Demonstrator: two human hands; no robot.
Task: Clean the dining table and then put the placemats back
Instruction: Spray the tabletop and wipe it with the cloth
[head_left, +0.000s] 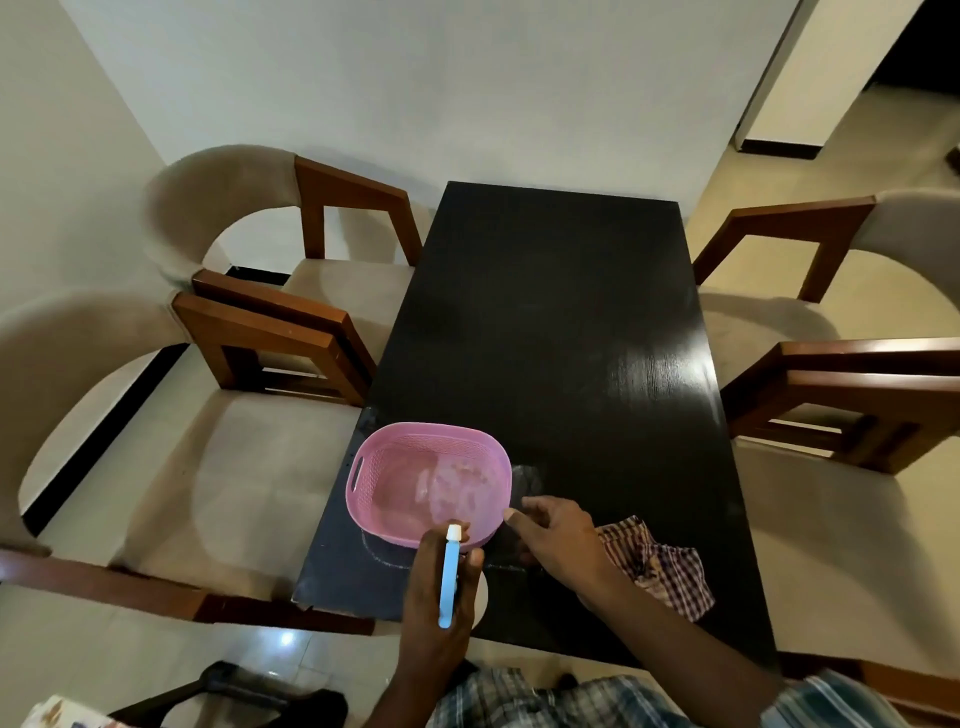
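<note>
Basket at left edge of table

Basket on worktop, near-left corner; cloth on worktop to its right, by the near edge. Right hand between basket and cloth; left hand, holding bottle, at basket's near rim. Left chairs and right chairs, two per side, flank worktop.

Glossy dark wood-grain table; pink woven-texture plastic basket; checked cloth.
</note>
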